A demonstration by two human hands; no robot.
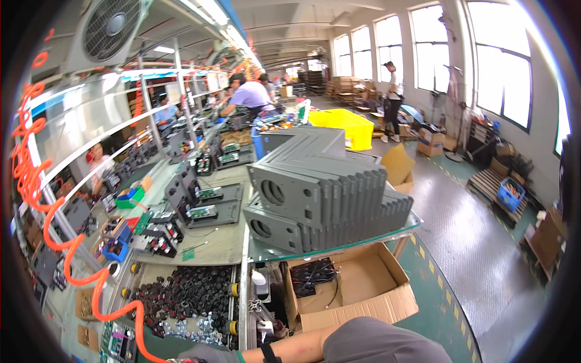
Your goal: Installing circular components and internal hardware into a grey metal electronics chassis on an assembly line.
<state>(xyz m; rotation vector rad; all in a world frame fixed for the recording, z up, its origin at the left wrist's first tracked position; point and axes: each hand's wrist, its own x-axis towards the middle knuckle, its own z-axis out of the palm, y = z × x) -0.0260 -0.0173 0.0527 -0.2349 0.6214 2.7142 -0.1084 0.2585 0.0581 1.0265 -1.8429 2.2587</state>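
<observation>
A single head view looks from high over the near end of the desk (224, 242), facing along the line toward the far windows (433, 45). It sits close above the carton (363, 290) and a sleeved arm (339, 345) at the lower edge. Fisheye bending blurs the rim, so the left side is probably nearer than it seems.

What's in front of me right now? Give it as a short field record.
left hand: gloved, at the lower edge, over the tray of black parts
right hand: not in view
bench: stacked grey metal panels
below bench: open cardboard box
left side: coiled orange air hose
background: people along the assembly line
</observation>
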